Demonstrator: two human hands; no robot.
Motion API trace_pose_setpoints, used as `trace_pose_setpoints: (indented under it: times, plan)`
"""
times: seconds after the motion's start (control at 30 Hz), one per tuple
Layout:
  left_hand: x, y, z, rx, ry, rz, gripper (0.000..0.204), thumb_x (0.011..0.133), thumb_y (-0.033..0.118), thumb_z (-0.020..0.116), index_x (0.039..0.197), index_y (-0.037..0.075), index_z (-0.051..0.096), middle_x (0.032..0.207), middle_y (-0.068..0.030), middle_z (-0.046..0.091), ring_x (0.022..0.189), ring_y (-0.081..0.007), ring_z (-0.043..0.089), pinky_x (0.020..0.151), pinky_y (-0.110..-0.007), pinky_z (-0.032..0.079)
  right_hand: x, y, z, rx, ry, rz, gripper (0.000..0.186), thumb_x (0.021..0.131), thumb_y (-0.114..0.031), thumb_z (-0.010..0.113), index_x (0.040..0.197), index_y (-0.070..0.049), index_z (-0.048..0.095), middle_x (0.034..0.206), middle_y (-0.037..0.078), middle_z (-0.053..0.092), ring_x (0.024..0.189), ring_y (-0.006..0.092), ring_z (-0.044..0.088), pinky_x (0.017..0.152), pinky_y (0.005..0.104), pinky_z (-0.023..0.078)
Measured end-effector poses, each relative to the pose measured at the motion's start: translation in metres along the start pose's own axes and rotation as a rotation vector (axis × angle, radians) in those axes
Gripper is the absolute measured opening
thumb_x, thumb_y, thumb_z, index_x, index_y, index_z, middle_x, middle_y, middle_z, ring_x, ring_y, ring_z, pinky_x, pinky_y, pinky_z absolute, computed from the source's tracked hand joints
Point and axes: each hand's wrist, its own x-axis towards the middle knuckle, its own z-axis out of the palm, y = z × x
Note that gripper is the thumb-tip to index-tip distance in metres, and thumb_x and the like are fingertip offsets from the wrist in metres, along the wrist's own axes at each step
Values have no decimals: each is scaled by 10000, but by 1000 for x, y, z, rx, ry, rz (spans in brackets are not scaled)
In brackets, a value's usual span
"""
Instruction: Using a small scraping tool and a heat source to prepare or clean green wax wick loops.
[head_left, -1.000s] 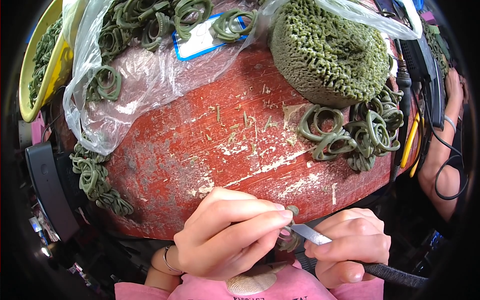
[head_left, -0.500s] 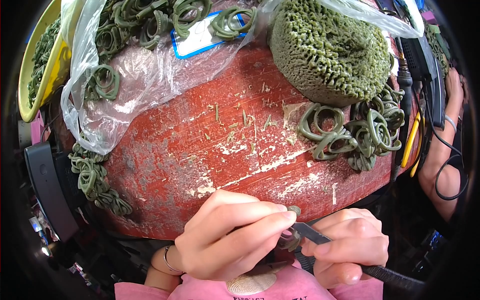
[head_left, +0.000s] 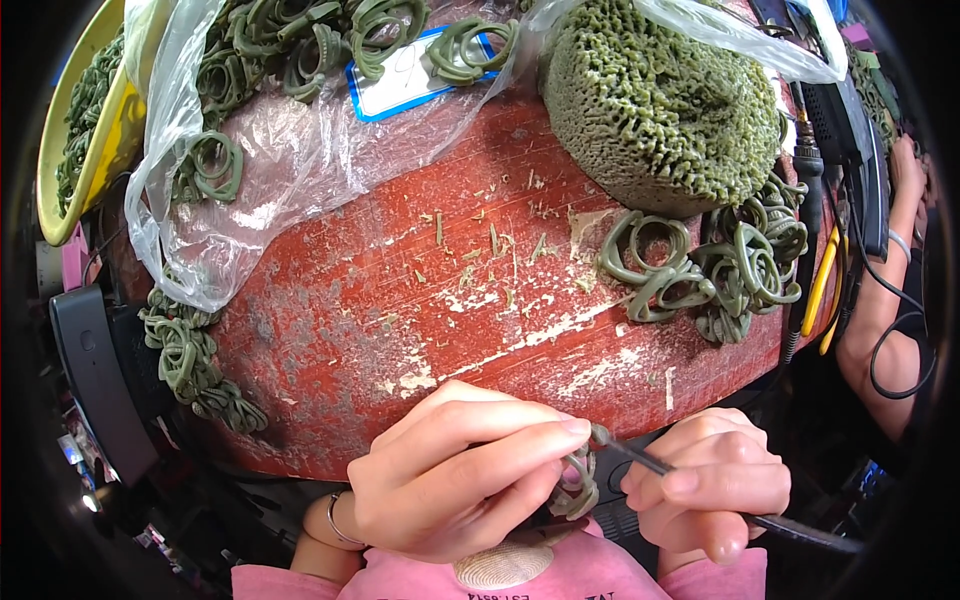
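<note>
Right grip (head_left: 708,478), knife (head_left: 640,455) aslant, leftward-pointing.

workshop | scarred red bench (head_left: 330,340), green shavings (head_left: 438,228) | heaped green rings (head_left: 188,365) | hand-held blade (head_left: 640,455) | co-worker's arm (head_left: 865,335) nearby

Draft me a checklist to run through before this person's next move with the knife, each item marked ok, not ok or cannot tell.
1. Left hand gripping the green piece: ok, held at the fingertips.
2. Right hand gripping the knife: ok, fingers closed around it.
3. Knife touching the green piece: cannot tell, they meet in the view but contact is unclear.
4. Left fingertips well away from the knife: not ok, its tip appears right beside them.
5. Red tabletop swept of shavings: not ok, green shavings lie scattered.
</note>
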Motion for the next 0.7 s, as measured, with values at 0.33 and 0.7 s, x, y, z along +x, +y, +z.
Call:
trace_pose_setpoints:
  times: [0.33,0.7]
  plan:
    - [6,12,-7,-134,-14,-259,258,630,-93,633,876,-21,661,738,-143,639,640,-188,631,550,-244,497,15,8,-1,-191,-156,14,317,617,-59,772,902,-20,637,723,79,571,592,152,567,485,228,446]
    - [2,9,-36,-542,-7,-459,177,799,-67,528,955,-104,601,700,-168,618,554,-155,613,457,-230,500,28,0,25,150,-162,390,57,725,-7,644,731,31,603,619,88,546,509,130,501,459,234,369]
